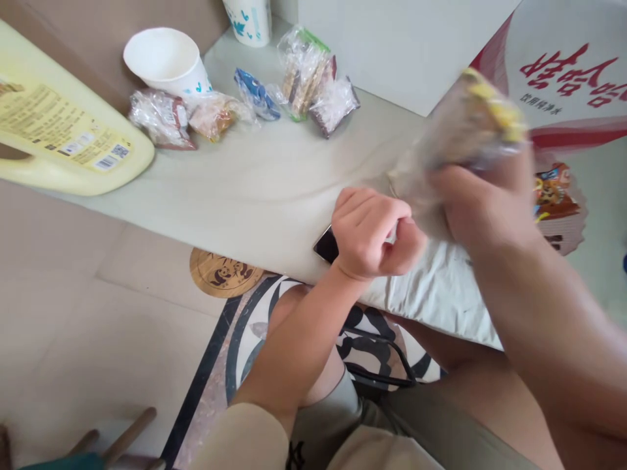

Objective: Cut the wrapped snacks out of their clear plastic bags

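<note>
My right hand point(490, 202) is wrapped round a clear plastic snack bag point(463, 127) with yellow and brown parts, raised above the table. Motion blurs both the hand and the bag, so its contents are unclear. Just left of it, my left hand point(377, 232) is curled closed over the table's near side. Whatever its fingers may hold is hidden. A dark phone-like object point(326, 245) with a light rim shows partly from under that hand. To the right, partly behind my right arm, lies a colourful snack packet point(556, 192) on a scalloped-edged item.
Several wrapped snacks point(306, 78) lie along the back beside a white paper cup point(164, 59) and another cup point(249, 23). A pale yellow jug point(73, 124) stands left. A red-and-white carton point(578, 72) is at right. A round panda-patterned wooden disc point(225, 271) shows below the table edge.
</note>
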`<state>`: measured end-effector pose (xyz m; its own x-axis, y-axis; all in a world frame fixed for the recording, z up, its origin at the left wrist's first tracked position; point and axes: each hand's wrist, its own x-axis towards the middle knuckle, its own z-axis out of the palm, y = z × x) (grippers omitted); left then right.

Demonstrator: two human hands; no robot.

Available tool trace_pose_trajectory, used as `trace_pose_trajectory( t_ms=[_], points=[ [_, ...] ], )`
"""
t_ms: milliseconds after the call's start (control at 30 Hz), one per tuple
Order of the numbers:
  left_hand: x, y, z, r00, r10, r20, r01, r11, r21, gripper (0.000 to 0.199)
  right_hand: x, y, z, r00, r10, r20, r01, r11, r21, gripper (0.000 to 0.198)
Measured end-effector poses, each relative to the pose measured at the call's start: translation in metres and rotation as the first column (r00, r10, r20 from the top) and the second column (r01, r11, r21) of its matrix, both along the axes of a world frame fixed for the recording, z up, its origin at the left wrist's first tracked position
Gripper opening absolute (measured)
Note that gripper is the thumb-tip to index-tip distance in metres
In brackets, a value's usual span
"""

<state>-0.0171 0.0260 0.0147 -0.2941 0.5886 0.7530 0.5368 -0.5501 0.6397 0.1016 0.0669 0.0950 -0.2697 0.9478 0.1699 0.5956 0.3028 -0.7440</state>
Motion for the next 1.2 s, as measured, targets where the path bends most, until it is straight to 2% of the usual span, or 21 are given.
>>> trace_pose_trajectory(
  t_ms=[33, 67, 100, 167, 233, 267, 333, 400, 467, 500, 567, 633, 733, 833, 933, 1033, 1133, 1200],
  points=[
    [-0.002, 0.000, -0.003, 0.999, -0.022, -0.029, 0.020, 0.999, -0.049, 0.019, 0.020, -0.016, -0.003, 0.993, -0.070, -0.099, 0.073, 0.997, 0.021, 0.037],
    [-0.003, 0.000, -0.005, 0.998, -0.046, -0.051, 0.041, 0.994, -0.098, 0.019, 0.040, -0.031, -0.008, 0.980, -0.102, -0.169, 0.100, 0.995, -0.020, 0.038],
    [-0.002, 0.000, -0.007, 0.995, -0.077, -0.066, 0.066, 0.987, -0.150, 0.020, 0.058, -0.045, -0.015, 0.964, -0.144, -0.224, 0.125, 0.987, -0.097, 0.043],
    [0.006, 0.000, -0.008, 0.982, -0.173, -0.070, 0.150, 0.954, -0.259, 0.020, 0.088, -0.071, -0.030, 0.955, -0.160, -0.248, 0.073, 0.943, -0.325, 0.050],
    [0.018, -0.001, -0.005, 0.946, -0.323, -0.032, 0.290, 0.884, -0.366, 0.020, 0.106, -0.092, -0.047, 0.929, -0.238, -0.284, 0.093, 0.892, -0.443, 0.051],
    [0.025, -0.003, -0.003, 0.913, -0.409, 0.012, 0.377, 0.829, -0.412, 0.021, 0.112, -0.101, -0.054, 0.903, -0.302, -0.306, 0.129, 0.869, -0.477, 0.050],
    [0.038, -0.008, -0.001, 0.797, -0.583, 0.158, 0.579, 0.662, -0.477, 0.023, 0.117, -0.115, -0.067, 0.825, -0.425, -0.372, 0.193, 0.831, -0.521, 0.050],
    [0.049, -0.013, -0.003, 0.621, -0.709, 0.334, 0.755, 0.427, -0.498, 0.026, 0.119, -0.124, -0.077, 0.741, -0.497, -0.452, 0.203, 0.807, -0.554, 0.050],
    [0.057, -0.018, -0.008, 0.457, -0.763, 0.458, 0.835, 0.189, -0.516, 0.032, 0.121, -0.128, -0.085, 0.691, -0.505, -0.517, 0.166, 0.807, -0.566, 0.046],
    [0.061, -0.020, -0.013, 0.404, -0.768, 0.497, 0.842, 0.100, -0.530, 0.036, 0.123, -0.128, -0.089, 0.693, -0.485, -0.533, 0.144, 0.818, -0.557, 0.043],
    [0.068, -0.021, -0.022, 0.357, -0.756, 0.549, 0.835, -0.005, -0.551, 0.049, 0.128, -0.127, -0.095, 0.748, -0.405, -0.526, 0.106, 0.855, -0.508, 0.041],
    [0.073, -0.021, -0.031, 0.350, -0.720, 0.599, 0.835, -0.049, -0.548, 0.058, 0.137, -0.124, -0.098, 0.820, -0.311, -0.481, 0.087, 0.898, -0.431, 0.045],
    [0.076, -0.016, -0.036, 0.369, -0.648, 0.666, 0.843, -0.068, -0.534, 0.059, 0.157, -0.119, -0.099, 0.904, -0.229, -0.362, 0.120, 0.947, -0.298, 0.049],
    [0.075, -0.012, -0.035, 0.422, -0.519, 0.744, 0.863, -0.021, -0.504, 0.059, 0.185, -0.115, -0.099, 0.950, -0.305, -0.064, 0.299, 0.950, -0.086, 0.028],
    [0.072, -0.011, -0.034, 0.457, -0.361, 0.813, 0.883, 0.076, -0.463, 0.067, 0.211, -0.111, -0.105, 0.883, -0.413, 0.221, 0.402, 0.911, 0.095, 0.024],
    [0.067, -0.014, -0.034, 0.466, -0.303, 0.831, 0.884, 0.124, -0.451, 0.074, 0.226, -0.113, -0.115, 0.831, -0.403, 0.383, 0.397, 0.912, 0.099, 0.034],
    [0.061, -0.019, -0.033, 0.483, -0.341, 0.807, 0.869, 0.078, -0.488, 0.083, 0.231, -0.116, -0.120, 0.813, -0.377, 0.443, 0.381, 0.921, 0.084, 0.029],
    [0.056, -0.021, -0.031, 0.517, -0.385, 0.765, 0.838, 0.042, -0.545, 0.085, 0.231, -0.118, -0.118, 0.840, -0.350, 0.414, 0.349, 0.934, 0.080, 0.026]
  ],
)
